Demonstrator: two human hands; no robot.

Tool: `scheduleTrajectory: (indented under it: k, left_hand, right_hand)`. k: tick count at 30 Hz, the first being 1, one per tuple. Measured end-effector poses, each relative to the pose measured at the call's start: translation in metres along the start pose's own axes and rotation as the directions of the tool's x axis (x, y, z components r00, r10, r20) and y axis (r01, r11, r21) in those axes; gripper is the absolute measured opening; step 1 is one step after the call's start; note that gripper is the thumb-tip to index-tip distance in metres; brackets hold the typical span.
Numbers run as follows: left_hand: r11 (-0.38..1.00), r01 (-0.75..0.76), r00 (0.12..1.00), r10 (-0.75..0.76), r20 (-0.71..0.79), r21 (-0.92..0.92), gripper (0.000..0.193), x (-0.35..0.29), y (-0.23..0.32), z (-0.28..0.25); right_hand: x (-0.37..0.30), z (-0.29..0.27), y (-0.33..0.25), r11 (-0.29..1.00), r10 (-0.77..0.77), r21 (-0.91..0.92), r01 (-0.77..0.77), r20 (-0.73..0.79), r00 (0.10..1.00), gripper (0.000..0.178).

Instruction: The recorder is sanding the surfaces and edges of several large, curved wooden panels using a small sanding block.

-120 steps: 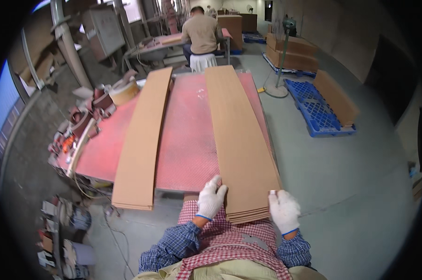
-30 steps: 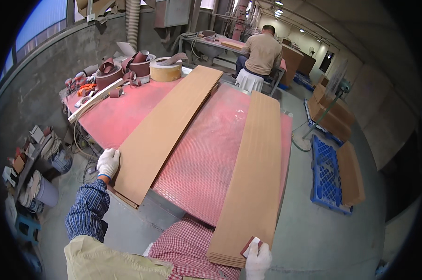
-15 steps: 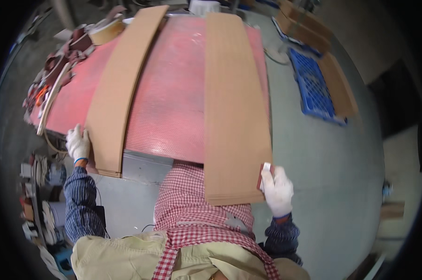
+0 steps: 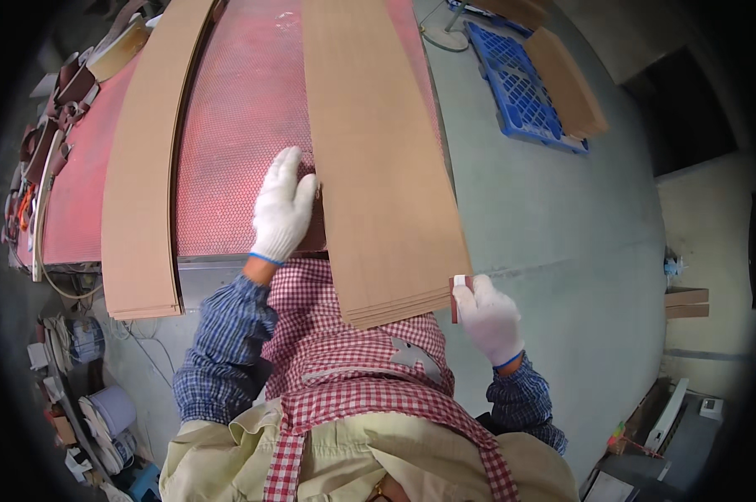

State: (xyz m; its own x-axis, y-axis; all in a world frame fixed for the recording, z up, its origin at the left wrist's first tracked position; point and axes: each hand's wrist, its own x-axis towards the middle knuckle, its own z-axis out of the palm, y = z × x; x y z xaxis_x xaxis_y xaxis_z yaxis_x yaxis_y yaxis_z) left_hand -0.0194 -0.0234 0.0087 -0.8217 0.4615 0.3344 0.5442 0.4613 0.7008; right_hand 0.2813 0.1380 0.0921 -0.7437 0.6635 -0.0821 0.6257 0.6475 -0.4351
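Two stacks of long, thin brown boards lie on a red, bubble-textured mat (image 4: 240, 125). The right stack (image 4: 382, 167) juts past the mat's near edge against my checked apron, its board ends slightly fanned. At that stack's left edge is my left hand (image 4: 281, 213) in a white knitted glove, fingers stretched out and holding nothing. My right hand (image 4: 488, 318), gloved too, grips a small sanding block (image 4: 456, 299) with a reddish-brown face and a white part, at the stack's near right corner. The left stack (image 4: 148, 167) has no hand on it.
Brown abrasive rolls and strips (image 4: 68, 92) crowd the table's far left, beside a yellowish tape roll (image 4: 118, 50). A blue plastic pallet (image 4: 512, 88) with cardboard (image 4: 562, 79) is on the floor at right. Shelved items (image 4: 106, 410) stand at lower left.
My left hand has left the left stack and moved right to the right stack's left edge. My right hand stays at the near right corner with the sanding block. The view has shifted.
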Motion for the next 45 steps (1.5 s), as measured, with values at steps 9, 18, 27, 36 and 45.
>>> scheduleTrajectory:
  k: [9, 18, 27, 36, 45]
  left_hand:
    - [0.995, 0.055, 0.997, -0.05, 0.059, -0.085, 0.048, 0.006, 0.027, 0.028]
    - [0.991, -0.093, 0.995, 0.092, -0.024, -0.091, 0.047, 0.005, 0.014, 0.033]
    - [0.992, -0.096, 0.995, 0.094, -0.027, -0.083, 0.05, -0.004, 0.013, 0.028]
    - [0.988, -0.084, 0.996, 0.083, -0.018, -0.126, 0.048, 0.0, 0.019, 0.024]
    - [0.986, -0.107, 0.994, 0.101, -0.046, -0.129, 0.049, -0.001, 0.012, 0.031]
  right_hand:
    - [0.005, 0.009, -0.001, 0.982, -0.017, -0.189, 0.015, -0.011, 1.0, 0.025]
    - [0.128, 0.008, -0.039, 0.925, -0.228, -0.305, 0.228, 0.035, 0.973, 0.027]
    - [0.333, 0.033, -0.084, 0.869, -0.398, -0.347, 0.352, -0.07, 0.915, 0.031]
    - [0.435, 0.027, -0.125, 0.863, -0.338, -0.402, 0.307, -0.006, 0.941, 0.037]
    - [0.308, 0.024, -0.08, 0.898, -0.35, -0.287, 0.333, -0.005, 0.937, 0.032]
